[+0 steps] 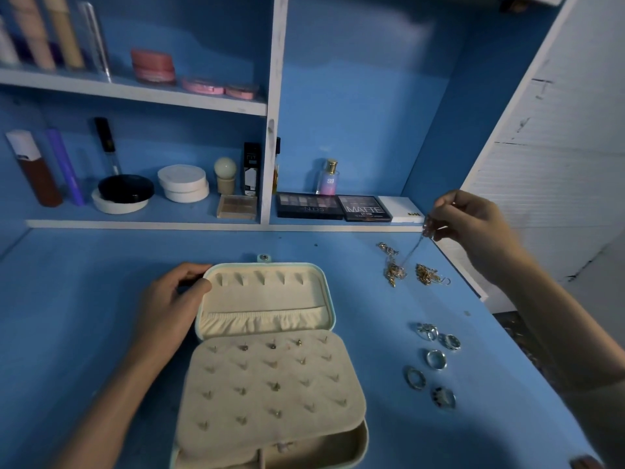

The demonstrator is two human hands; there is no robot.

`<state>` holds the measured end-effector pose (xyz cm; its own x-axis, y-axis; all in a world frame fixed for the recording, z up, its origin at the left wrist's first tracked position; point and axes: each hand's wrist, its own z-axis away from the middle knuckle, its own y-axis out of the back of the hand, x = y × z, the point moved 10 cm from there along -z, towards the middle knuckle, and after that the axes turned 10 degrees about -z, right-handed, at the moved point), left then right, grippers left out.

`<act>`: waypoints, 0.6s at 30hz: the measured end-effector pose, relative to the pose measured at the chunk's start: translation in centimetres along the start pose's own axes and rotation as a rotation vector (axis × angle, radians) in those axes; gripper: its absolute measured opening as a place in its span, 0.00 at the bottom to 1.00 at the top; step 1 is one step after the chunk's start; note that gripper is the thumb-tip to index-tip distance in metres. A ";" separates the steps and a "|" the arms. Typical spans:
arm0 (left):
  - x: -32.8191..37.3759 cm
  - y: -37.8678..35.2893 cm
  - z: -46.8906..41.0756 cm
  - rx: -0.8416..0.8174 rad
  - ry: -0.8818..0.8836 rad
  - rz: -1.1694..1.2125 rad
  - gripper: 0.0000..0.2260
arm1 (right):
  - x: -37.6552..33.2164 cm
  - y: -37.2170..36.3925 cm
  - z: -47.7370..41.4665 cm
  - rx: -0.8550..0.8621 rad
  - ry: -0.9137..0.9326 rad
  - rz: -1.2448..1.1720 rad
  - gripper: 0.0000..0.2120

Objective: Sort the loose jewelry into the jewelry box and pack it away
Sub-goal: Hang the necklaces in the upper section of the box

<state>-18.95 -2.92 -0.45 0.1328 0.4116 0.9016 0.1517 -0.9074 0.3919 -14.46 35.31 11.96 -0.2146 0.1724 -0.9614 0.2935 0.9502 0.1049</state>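
An open jewelry box (pixel 329 301), mint outside and cream inside, lies in the middle of the blue table. Its lid has hooks and an elastic pocket. A cream earring panel (pixel 270 384) with several studs covers the base. My left hand (pixel 169 309) grips the lid's left edge. My right hand (pixel 470 225) is raised at the far right, pinching a thin silver chain (pixel 414 247) that hangs down to the table. Two gold chain heaps (pixel 394 270) (pixel 427 275) lie below it. Several silver rings (pixel 436 359) sit to the right of the box.
Shelves behind the table carry eyeshadow palettes (pixel 309 205), a perfume bottle (pixel 327 177), round compacts (pixel 184 183) and tubes. The table's right edge (pixel 473 286) runs diagonally close to the chains. A white wall stands at the right.
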 end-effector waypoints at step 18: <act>0.2 0.0 0.1 -0.003 0.004 0.011 0.15 | 11.2 3.1 -1.1 -0.220 -0.322 1.015 0.16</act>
<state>-18.83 -2.78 -0.27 0.1306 0.4015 0.9065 0.1477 -0.9120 0.3826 -17.00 40.52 1.85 0.2975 0.8578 -0.4192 0.0166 0.4344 0.9006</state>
